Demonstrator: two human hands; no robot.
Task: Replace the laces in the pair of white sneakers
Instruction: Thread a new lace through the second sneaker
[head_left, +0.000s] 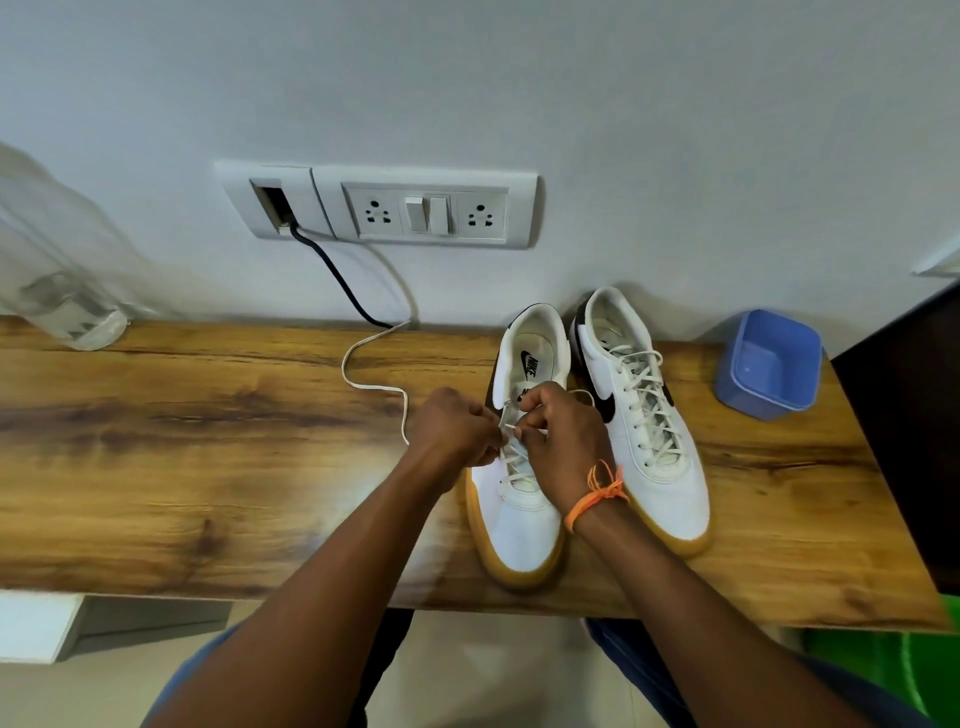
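Two sneakers side by side on table (208, 467), toes toward person: left sneaker (519, 525), right sneaker (660, 467). Both hands over left sneaker. Tub (769, 364) right of sneakers. Lace (363, 384) trails left. Socket panel (384, 208) on wall behind.

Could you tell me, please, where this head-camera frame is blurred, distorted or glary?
Head view: the clear bottle at far left is smeared; wide-angle bending curves the wooden table edge; a pale glare patch sits on the wood beside the left hand; the right hand and both sneakers stay fairly sharp.
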